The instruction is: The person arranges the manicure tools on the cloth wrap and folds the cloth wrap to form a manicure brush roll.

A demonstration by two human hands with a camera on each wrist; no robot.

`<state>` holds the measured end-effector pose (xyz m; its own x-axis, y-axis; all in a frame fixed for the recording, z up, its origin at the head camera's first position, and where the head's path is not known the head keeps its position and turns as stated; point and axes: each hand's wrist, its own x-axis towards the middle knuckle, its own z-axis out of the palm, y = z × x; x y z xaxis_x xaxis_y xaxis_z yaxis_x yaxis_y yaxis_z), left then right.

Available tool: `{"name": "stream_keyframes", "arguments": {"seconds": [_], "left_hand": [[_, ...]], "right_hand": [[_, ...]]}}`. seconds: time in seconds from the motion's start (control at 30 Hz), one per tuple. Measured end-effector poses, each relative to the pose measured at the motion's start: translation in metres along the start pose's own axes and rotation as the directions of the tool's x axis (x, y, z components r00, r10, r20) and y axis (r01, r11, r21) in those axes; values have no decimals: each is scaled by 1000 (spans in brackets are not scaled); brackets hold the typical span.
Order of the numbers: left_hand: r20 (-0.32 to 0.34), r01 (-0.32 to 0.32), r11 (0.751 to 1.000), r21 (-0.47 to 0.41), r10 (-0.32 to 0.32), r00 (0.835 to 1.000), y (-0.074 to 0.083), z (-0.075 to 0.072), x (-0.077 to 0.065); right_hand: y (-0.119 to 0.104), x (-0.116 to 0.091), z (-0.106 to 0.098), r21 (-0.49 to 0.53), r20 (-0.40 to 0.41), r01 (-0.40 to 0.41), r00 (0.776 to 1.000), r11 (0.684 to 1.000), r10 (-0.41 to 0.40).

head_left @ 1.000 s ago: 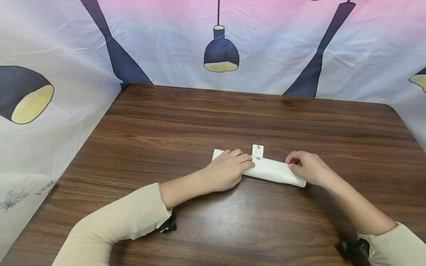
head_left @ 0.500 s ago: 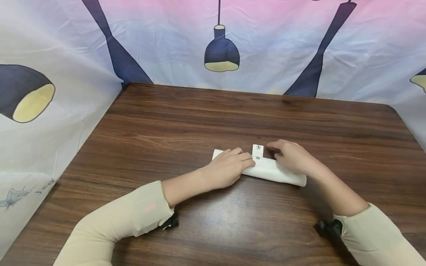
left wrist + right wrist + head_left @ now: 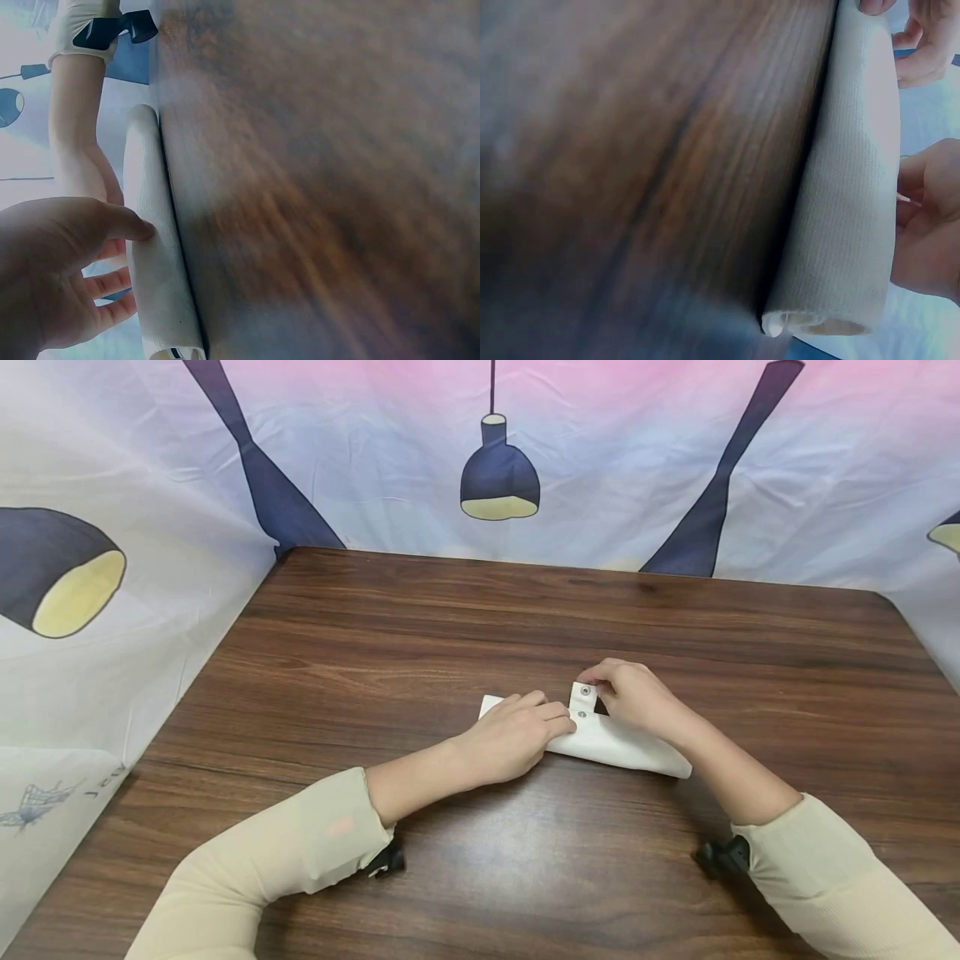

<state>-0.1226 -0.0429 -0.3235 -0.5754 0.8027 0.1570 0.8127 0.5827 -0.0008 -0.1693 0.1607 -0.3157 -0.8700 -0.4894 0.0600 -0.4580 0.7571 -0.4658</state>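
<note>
A rolled white pouch of ribbed fabric lies across the middle of the dark table. My left hand holds its left half from above; in the left wrist view the thumb presses its near side and the fingers reach over the far side. A short snap strap with a metal snap stands up from the pouch's far edge, and a second snap shows on the roll just below it. My right hand pinches the strap's upper right corner. In the right wrist view, the roll's open end shows coiled layers.
The wood-grain table surrounds the pouch on all sides. A printed cloth backdrop with lamp drawings hangs behind the table and along its left side. Dark wrist cameras sit under both sleeve cuffs.
My right hand has moved left from the roll's right end to the snap strap and now pinches it. The strap is raised slightly. My left hand has stayed on the pouch.
</note>
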Motion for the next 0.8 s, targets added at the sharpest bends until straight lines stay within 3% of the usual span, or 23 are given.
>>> {"name": "stream_keyframes", "arguments": {"seconds": [0.3,0.8], "left_hand": [[-1,-3,1000,-7,3,1000,-1,1,0],[-5,-8,1000,-6,8,1000,-1,0,-1]], "right_hand": [[0,-15,0,9,-32,176,984,984,-175],[-8,-25,8,-133,-91,258,958,957,-271]]}}
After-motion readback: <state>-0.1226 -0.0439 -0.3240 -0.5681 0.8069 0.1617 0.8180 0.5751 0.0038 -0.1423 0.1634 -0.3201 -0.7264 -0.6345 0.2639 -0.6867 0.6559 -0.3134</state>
